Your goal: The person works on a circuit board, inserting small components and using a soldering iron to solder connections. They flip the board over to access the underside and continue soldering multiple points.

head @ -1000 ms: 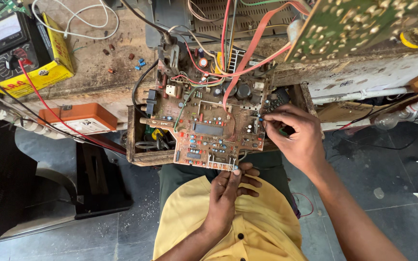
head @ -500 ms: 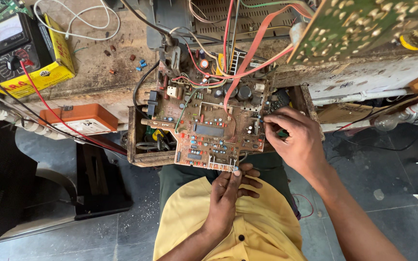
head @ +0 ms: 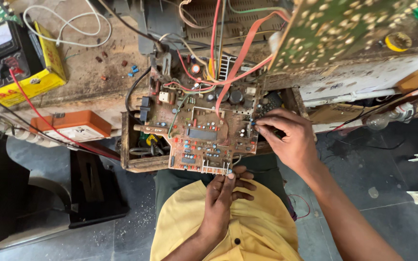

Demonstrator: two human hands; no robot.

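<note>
A brown circuit board (head: 199,130) crowded with components lies tilted over an open wooden drawer (head: 132,162) at the bench front. My left hand (head: 224,193) holds the board's near edge, thumb on top and fingers underneath. My right hand (head: 286,137) rests at the board's right edge, fingertips pinched on a small component there. Red, orange and white wires (head: 233,67) run from the board up to the back of the bench.
A yellow-cased analogue multimeter (head: 10,63) with a red lead sits at the bench's left. An orange box (head: 71,126) hangs below it. A green circuit board (head: 335,29) stands at the upper right. A bulb (head: 388,118) lies at right. Grey floor below.
My right hand's fingers have shifted slightly at the board's right edge. The left hand keeps the same hold on the near edge.
</note>
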